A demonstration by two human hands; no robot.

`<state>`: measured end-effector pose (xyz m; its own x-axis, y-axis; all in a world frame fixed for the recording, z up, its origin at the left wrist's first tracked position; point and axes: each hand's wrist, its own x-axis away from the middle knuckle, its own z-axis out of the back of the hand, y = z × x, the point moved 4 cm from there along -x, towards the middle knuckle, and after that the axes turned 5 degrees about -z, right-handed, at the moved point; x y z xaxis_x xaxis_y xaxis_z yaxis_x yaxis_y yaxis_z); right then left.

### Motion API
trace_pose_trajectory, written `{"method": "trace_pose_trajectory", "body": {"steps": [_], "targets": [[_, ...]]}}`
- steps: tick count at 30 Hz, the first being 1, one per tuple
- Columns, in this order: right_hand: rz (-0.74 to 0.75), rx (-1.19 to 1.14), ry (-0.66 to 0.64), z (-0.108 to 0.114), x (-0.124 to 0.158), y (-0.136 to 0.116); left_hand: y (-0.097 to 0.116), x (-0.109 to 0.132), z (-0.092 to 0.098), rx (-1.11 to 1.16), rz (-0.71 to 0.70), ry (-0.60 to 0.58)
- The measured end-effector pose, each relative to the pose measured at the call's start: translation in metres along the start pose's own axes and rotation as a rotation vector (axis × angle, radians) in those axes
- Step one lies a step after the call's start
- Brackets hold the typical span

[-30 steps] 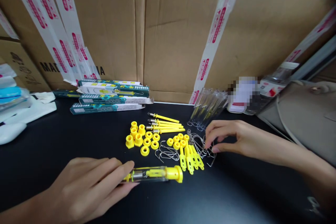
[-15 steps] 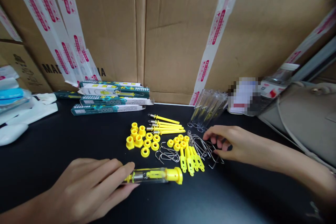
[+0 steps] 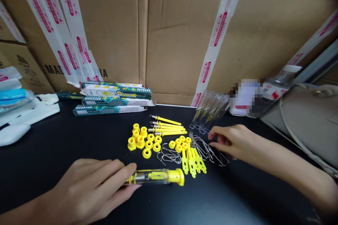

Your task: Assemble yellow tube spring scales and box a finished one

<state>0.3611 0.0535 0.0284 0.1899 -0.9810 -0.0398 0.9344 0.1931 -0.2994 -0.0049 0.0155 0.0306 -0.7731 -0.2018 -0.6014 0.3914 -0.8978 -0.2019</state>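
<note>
My left hand (image 3: pixel 97 186) is closed round a clear tubular spring scale (image 3: pixel 151 176), which lies level near the front. A yellow flanged cap sits on the tube's right end, and a metal cylinder and yellow parts show inside; my fingers hide its left end. At the right, my right hand (image 3: pixel 232 140) has its fingers curled at a heap of metal wire hooks (image 3: pixel 202 147). Thumb and forefinger are close together over the hooks, and whatever lies between them is hidden. Just left of the heap are flat yellow tabs (image 3: pixel 192 163) and small yellow rings (image 3: pixel 179 147).
Yellow rods with metal ends (image 3: pixel 171 128), yellow bushings (image 3: pixel 140 143) and S-shaped hooks (image 3: pixel 170 156) lie mid-table. Behind stand stacked green-and-white boxes (image 3: pixel 116 100), clear tubes (image 3: pixel 210 109) and a bottle (image 3: pixel 277 86). A grey bag (image 3: pixel 308 116) is at the right, cardboard boxes (image 3: pixel 179 42) at the back.
My right thumb has moved up and left toward the forefinger, narrowing the gap over the hooks. Some hooks under that hand have shifted slightly right. The left hand keeps its hold.
</note>
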Motion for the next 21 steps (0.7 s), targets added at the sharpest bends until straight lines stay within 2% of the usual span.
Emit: {"method": "trace_pose_trajectory", "body": {"steps": [4, 6, 8, 9, 11, 13, 15, 18, 21], "targets": [[0.001, -0.061, 0.091, 0.02, 0.008, -0.023, 0.001, -0.003, 0.002, 0.02, 0.011, 0.009], [-0.005, -0.411, 0.11, 0.02, 0.014, -0.042, 0.002, -0.003, 0.003, 0.029, 0.007, 0.011], [0.038, -1.14, -0.086, 0.003, 0.019, -0.068, 0.002, -0.002, 0.003, 0.031, 0.006, 0.007], [0.081, -1.291, -0.159, -0.007, 0.021, -0.083, 0.002, -0.001, 0.002, 0.025, 0.006, 0.006], [0.122, -1.457, -0.303, -0.029, 0.025, -0.109, 0.002, 0.001, 0.002, 0.013, 0.008, 0.008], [0.094, -1.572, -0.443, -0.046, 0.027, -0.128, 0.002, 0.002, 0.002, 0.01, 0.006, 0.014], [0.084, -1.846, -0.636, -0.055, 0.029, -0.139, 0.002, 0.002, 0.001, 0.013, 0.003, 0.01], [0.148, -2.203, -0.884, -0.057, 0.032, -0.144, 0.002, 0.001, 0.001, 0.008, 0.003, -0.005], [0.28, -2.311, -0.955, -0.067, 0.035, -0.14, 0.001, 0.001, 0.001, -0.002, -0.007, 0.016]]}}
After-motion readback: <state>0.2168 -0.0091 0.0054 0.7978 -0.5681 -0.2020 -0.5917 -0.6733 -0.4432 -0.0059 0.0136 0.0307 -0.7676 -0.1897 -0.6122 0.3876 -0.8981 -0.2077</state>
